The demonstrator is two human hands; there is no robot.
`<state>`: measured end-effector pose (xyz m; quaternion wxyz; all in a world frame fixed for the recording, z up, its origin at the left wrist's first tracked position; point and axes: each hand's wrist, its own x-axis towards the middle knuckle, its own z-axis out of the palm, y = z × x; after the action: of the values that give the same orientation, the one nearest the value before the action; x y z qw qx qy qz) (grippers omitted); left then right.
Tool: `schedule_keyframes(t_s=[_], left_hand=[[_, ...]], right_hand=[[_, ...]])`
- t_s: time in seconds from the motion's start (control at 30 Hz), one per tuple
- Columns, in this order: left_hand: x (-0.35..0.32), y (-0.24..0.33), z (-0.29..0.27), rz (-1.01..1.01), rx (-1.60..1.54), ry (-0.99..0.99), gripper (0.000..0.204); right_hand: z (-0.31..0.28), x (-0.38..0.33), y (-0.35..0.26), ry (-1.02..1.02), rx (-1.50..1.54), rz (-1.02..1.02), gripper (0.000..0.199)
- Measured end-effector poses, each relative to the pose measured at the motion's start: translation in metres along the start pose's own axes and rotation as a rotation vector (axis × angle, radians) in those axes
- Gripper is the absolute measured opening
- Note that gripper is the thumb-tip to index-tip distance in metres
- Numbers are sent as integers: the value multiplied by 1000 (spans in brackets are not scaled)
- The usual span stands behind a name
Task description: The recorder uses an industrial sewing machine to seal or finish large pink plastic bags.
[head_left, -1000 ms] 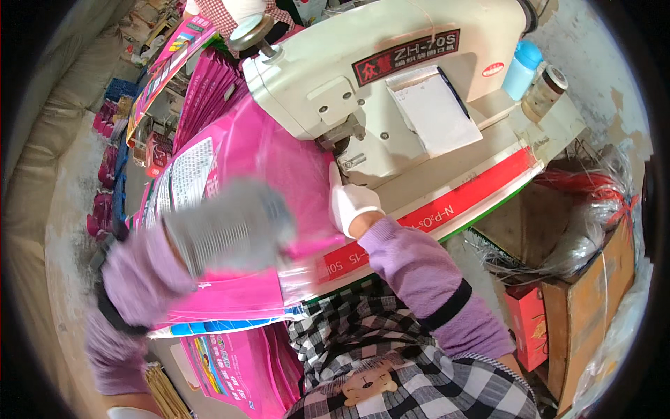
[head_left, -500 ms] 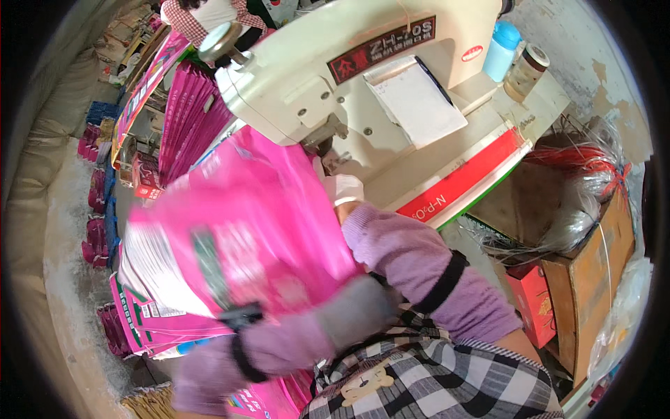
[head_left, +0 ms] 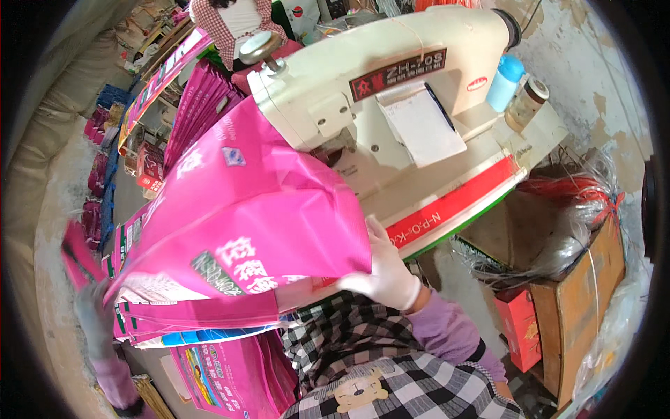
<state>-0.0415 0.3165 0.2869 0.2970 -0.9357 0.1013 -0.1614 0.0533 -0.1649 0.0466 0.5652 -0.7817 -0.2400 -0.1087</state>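
Your two hands are well apart, with the pink bag [head_left: 300, 202] spread between them. Your right hand [head_left: 384, 272], in a white glove, is clamped on the bag's right edge near its lower corner, the thumb lying toward you and the fingers pointing up along the side. Your left hand [head_left: 96, 314], in a grey glove, is out at the bag's far left end, by a narrow pink piece that sticks up above it; both are blurred, so I cannot tell whether your fingers are closed on the bag there.

The bag bulges upward in folds, its printed face toward you, and its upper part reaches just beside the head of the cream sewing machine [head_left: 412, 63]. Beneath its left part lie more flat pink layers, with a blue and white edge [head_left: 216, 336] showing under them. Below that, beside your black-and-white checked apron [head_left: 433, 377], stands a lower stack of pink bags [head_left: 230, 377].

Against the machine rests a white paper pad [head_left: 422, 129] with a dark pen [head_left: 441, 108] along its right edge. Near the machine's right end stand a light blue bottle [head_left: 505, 87] and a jar [head_left: 527, 105]. A red strip [head_left: 450, 199] runs along the table's near edge. Farther right are a red box [head_left: 520, 328], a cardboard box [head_left: 593, 300] and a tangle of clear and red strands [head_left: 579, 185]. Past the machine's left end is another fan of pink bags [head_left: 199, 105], and beyond it another person [head_left: 244, 28] in checked clothing.
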Motion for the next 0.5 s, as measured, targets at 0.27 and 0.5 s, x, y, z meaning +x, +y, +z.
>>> schedule_keyframes(t_s=[0.27,0.5], left_hand=[[-169,80,98,-407,-314,-157,27],[-82,58,166,-27,-167,-351,51]], right_hand=[[7,-65,34,-270,403,516,31],[31,-57,47,-243,223,440,44]])
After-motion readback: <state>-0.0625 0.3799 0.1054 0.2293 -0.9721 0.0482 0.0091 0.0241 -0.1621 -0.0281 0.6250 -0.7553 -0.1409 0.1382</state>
